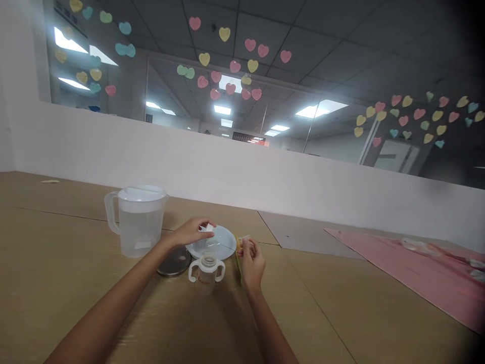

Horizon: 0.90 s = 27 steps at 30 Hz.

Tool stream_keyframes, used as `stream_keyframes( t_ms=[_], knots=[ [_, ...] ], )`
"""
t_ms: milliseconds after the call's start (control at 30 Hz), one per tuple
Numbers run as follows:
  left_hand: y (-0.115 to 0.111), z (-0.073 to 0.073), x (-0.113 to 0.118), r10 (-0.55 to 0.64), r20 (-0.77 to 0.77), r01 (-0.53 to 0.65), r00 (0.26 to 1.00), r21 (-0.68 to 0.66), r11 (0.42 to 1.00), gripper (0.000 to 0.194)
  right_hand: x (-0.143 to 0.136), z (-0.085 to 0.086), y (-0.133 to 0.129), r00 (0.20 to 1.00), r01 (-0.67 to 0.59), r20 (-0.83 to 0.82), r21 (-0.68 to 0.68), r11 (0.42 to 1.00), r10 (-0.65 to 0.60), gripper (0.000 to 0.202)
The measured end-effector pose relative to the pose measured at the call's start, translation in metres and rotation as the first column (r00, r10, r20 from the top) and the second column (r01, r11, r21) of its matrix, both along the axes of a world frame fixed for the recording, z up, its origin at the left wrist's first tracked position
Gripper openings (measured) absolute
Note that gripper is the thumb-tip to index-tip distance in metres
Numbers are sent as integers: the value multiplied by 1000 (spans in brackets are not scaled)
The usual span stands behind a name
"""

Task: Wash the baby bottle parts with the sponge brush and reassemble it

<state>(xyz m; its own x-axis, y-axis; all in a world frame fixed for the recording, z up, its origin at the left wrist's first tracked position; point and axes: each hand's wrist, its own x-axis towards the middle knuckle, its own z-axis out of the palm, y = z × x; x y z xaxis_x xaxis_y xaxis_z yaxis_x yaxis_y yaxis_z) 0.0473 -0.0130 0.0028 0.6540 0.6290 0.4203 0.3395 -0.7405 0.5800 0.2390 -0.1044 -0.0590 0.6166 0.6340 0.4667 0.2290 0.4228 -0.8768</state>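
Note:
My left hand [193,231] is closed on a small white piece [209,228] above the left part of a white bowl [229,237]. Just right of the bowl, my right hand [252,258] pinches a small pale, see-through piece [245,239]; its exact shape is unclear. Something yellow [238,243] shows beside those fingertips. A clear baby bottle [206,278] with two white handles stands upright and uncapped in front of the bowl, between my forearms. Neither hand touches it.
A lidded, translucent pitcher [140,227] stands at the left. A round, dark metal lid or dish [174,263] lies beneath my left wrist. Near my right hand is a thin green item [239,269]. Pink cloth [413,273] covers the table's right side. A white wall [212,167] rises behind.

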Motion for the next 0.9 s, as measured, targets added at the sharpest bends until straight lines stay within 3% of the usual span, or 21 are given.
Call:
stream_keyframes(
  t_ms=[67, 167, 267, 433, 600, 700, 800, 833, 900],
  knots=[
    [5, -4, -6, 47, -174, -41, 984, 39, 998, 42, 4, -3, 1, 983, 84, 168, -23, 996, -79, 51],
    [9, -16, -5, 145, -332, -118, 932, 100, 988, 45, 3, -15, 7, 900, 81, 428, 9, 997, -77, 44],
    [12, -29, 0, 172, -372, -144, 912, 101, 984, 45, 0, -26, 13, 795, 88, 600, 25, 996, -86, 38],
    [18, -45, 3, 194, -423, -168, 885, 99, 981, 41, 1, -29, 12, 595, 224, 797, -38, 974, -106, 26],
    [17, -41, 1, 217, -389, -184, 896, 120, 976, 36, 3, -29, 11, 412, 251, 902, 27, 968, -132, 22],
    [14, -18, -8, 240, -284, -196, 928, 173, 965, 37, 2, -28, 11, 418, 207, 893, 85, 975, -166, 25],
    [11, 18, -29, 301, -25, -282, 953, 282, 917, 36, 0, -22, 5, 514, 92, 834, 178, 980, -200, 27],
    [11, 28, -38, 322, 204, -375, 924, 334, 865, 34, -1, -19, 2, 526, 31, 825, 224, 974, -207, 26],
    [12, 44, -60, 320, 587, -590, 744, 351, 727, 29, -4, -13, -3, 467, -124, 856, 310, 943, -220, 26]
  ],
)
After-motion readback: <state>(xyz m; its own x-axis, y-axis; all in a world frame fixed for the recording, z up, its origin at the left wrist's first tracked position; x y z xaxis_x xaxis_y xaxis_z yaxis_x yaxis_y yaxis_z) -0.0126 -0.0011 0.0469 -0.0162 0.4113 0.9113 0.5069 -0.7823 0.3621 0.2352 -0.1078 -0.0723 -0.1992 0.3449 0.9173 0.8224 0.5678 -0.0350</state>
